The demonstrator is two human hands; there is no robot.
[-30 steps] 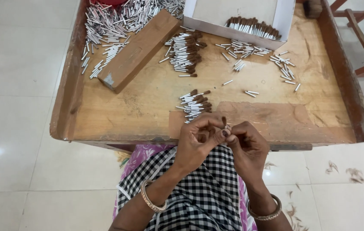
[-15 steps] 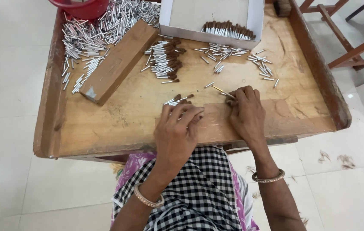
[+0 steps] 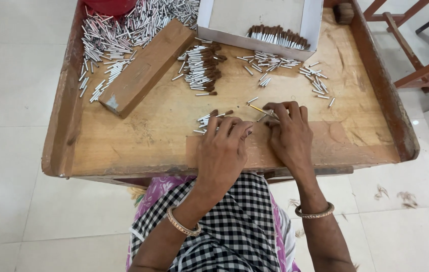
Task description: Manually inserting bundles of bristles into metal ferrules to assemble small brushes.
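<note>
Wooden desk [image 3: 124, 146], two hands pressed on small white sticks.

Left hand [image 3: 222, 151] lies flat, fingers together over a little brown-tipped bundle [image 3: 209, 120]; right hand [image 3: 290, 133] fingers spread over loose sticks [image 3: 262, 110]. Beyond: one wooden block [image 3: 146, 65], one white box [image 3: 260, 22], three stick heaps. Pale tiled floor [image 3: 13, 75], wooden chair [image 3: 416, 60] on the right.

**Colours and patterns on view**

Shallow wooden work tray [image 3: 124, 136]: tan, darker brown rim. Small thin sticks [image 3: 202, 65]: silver-white shafts, dark brown tips. Open cardboard box [image 3: 255, 17]: white. Checked cloth garment [image 3: 234, 236]: black-and-white gingham over pink floral. Tiled floor [image 3: 13, 75]: off-white.
</note>
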